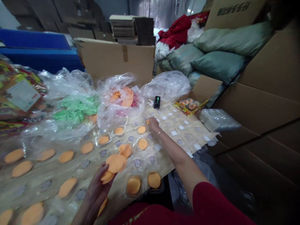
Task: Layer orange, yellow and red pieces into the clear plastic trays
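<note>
Orange discs [116, 163] sat overlapping in the left hand [97, 184], its fingers bent around their near edge and parted only by the pile's thickness. Held over the table [166, 162] this way, the pile probably stayed within easy reach of the other hand. The right hand [153, 125] was stretched farther out, its fingers bunched beside a single small-looking disc; whether they pinched it or merely hovered by it, I could not tell. More discs lay in rows left of the left fingers and between the two hands, some visibly in clear trays [133, 196], one apiece, perhaps so that each place could be checked at a glance. Grey flower-shaped pieces [137, 163] marked other places just right of the left fingers. Beyond them, a crumpled clear bag [105, 109] partly veiled further orange pieces. The left palm was hidden, the right fingertips were obscured by the hand itself, and blur softened the leftmost rows, which the frame cut off.
</note>
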Demonstrator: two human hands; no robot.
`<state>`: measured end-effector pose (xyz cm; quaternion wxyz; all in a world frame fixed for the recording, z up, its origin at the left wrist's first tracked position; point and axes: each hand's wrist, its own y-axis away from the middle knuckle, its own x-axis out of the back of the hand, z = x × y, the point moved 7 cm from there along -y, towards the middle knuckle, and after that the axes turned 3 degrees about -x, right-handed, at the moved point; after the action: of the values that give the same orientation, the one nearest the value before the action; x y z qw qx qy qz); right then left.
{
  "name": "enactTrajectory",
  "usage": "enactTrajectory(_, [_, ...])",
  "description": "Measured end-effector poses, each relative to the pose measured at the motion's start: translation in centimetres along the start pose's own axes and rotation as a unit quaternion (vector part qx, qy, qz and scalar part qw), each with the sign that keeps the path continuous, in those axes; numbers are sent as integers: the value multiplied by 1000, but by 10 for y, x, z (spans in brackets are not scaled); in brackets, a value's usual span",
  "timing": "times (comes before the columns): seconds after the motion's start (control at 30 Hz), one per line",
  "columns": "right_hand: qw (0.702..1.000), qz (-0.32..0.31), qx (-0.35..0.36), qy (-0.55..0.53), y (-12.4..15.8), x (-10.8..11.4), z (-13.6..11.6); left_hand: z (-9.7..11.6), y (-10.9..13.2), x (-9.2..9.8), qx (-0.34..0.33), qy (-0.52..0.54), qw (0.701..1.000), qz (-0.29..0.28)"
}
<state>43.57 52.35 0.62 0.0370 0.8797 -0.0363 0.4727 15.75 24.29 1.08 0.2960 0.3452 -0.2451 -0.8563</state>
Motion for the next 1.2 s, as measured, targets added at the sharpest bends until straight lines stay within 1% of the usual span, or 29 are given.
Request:
enactTrajectory(0.03, [1000, 7, 15, 11, 9, 1, -5, 0, -1, -4, -1, -4, 1000, -16])
enactTrajectory(0.1, [997, 16, 70, 6, 33, 3, -21, -1, -3, -16, -1, -13, 997, -70])
enactTrajectory(0.13, [994, 0, 109, -22, 50, 2, -32, -2, -3, -23, -1, -18, 995, -103])
enactTrajectory(0.17, [985, -31, 157, -65, 70, 0, -45, -4, -4, -31, -2, -22, 991, -134])
enactTrajectory(0.2, [967, -79, 208, -121, 93, -3, -58, -6, -5, -37, -1, -27, 986, -162])
enactTrajectory(0.23, [941, -134, 255, -178, 119, -6, -71, -9, -5, -43, 3, -32, 982, -184])
enactTrajectory(0.27, [912, -174, 297, -222, 146, -5, -83, -13, -5, -46, 10, -36, 979, -200])
enactTrajectory(0.3, [890, -185, 329, -254, 170, -1, -91, -17, -5, -48, 20, -39, 976, -212])
enactTrajectory(0.33, [879, -172, 350, -275, 191, 3, -97, -22, -4, -49, 33, -41, 974, -223])
enactTrajectory(0.37, [875, -142, 364, -285, 210, 9, -99, -26, -2, -49, 48, -41, 971, -231])
enactTrajectory(0.43, [875, -77, 379, -290, 238, 15, -99, -36, 2, -46, 77, -41, 965, -247])
enactTrajectory(0.47, [873, -60, 381, -297, 248, 15, -96, -40, 4, -43, 89, -42, 963, -252])
enactTrajectory(0.5, [873, -51, 370, -313, 254, 14, -90, -43, 6, -40, 98, -46, 962, -252])
enactTrajectory(0.53, [876, -45, 339, -340, 254, 13, -80, -46, 7, -37, 105, -53, 962, -247])
enactTrajectory(0.6, [890, -15, 224, -398, 241, 12, -45, -49, 7, -29, 105, -73, 966, -225])
enactTrajectory(0.63, [899, 16, 158, -408, 230, 14, -22, -49, 6, -25, 99, -81, 970, -209])
enactTrajectory(0.67, [911, 48, 102, -398, 219, 18, 0, -48, 5, -21, 93, -87, 973, -194])
enactTrajectory(0.73, [941, 89, 44, -323, 195, 26, 37, -43, 2, -15, 79, -89, 978, -173])
enactTrajectory(0.77, [957, 88, 27, -277, 183, 27, 51, -41, 2, -14, 75, -89, 979, -167])
enactTrajectory(0.83, [981, 56, 9, -188, 164, 22, 69, -38, 3, -13, 71, -90, 979, -168])
enactTrajectory(0.87, [989, 32, 6, -148, 159, 18, 73, -37, 5, -14, 68, -91, 979, -170])
enactTrajectory(0.93, [998, 0, 24, -62, 155, 10, 70, -36, 9, -16, 62, -92, 978, -175])
enactTrajectory(0.97, [999, 1, 43, -20, 157, 9, 64, -36, 11, -16, 60, -91, 978, -179])
enactTrajectory(1.03, [995, 33, 89, 26, 166, 13, 47, -37, 15, -18, 56, -88, 977, -187])
enactTrajectory(1.07, [992, 52, 113, 15, 173, 17, 36, -37, 17, -19, 54, -88, 975, -195])
enactTrajectory(1.1, [989, 59, 132, -24, 181, 20, 25, -38, 18, -21, 50, -88, 974, -204])
enactTrajectory(1.13, [985, 45, 142, -86, 190, 20, 15, -38, 19, -24, 45, -88, 971, -216])
enactTrajectory(1.17, [976, 5, 146, -162, 199, 17, 5, -39, 21, -27, 39, -89, 969, -229])
enactTrajectory(1.2, [959, -58, 144, -239, 209, 10, -6, -40, 22, -30, 36, -90, 966, -242])
